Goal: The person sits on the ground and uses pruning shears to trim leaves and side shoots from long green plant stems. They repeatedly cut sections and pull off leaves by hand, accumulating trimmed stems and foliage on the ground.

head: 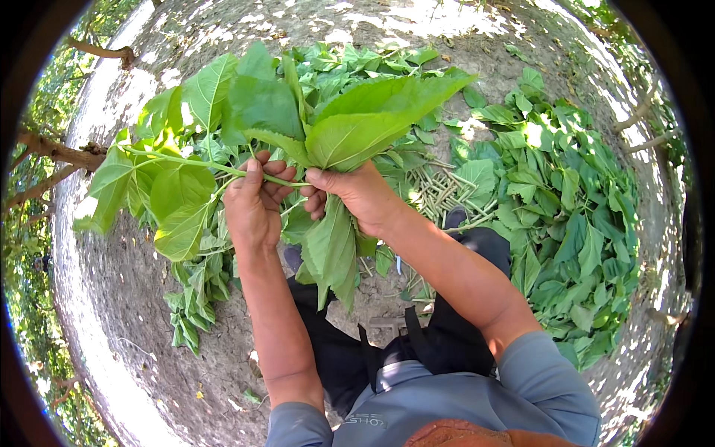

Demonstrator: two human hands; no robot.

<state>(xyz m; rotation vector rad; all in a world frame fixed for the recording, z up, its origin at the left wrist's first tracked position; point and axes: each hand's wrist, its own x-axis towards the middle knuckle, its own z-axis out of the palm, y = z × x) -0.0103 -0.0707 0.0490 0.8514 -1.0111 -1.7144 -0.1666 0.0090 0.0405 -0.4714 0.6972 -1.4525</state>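
My left hand pinches a green leafy shoot between thumb and fingers. The shoot runs out to the left and carries several broad leaves; its bare end reaches my right hand. Gathered in my right hand is a bunch of large, toothed green leaves, with some blades pointing up and right and others hanging below the fist. Its thumb lies by the shoot's end, and whether it also grips that end I cannot tell. Behind both hands, a heap of leafy shoots lies on the ground.
A large pile of leaves spreads on the right. Short cut stems lie between the heaps, near my right shoe. Tree branches jut in at the left over dry, sun-dappled soil.
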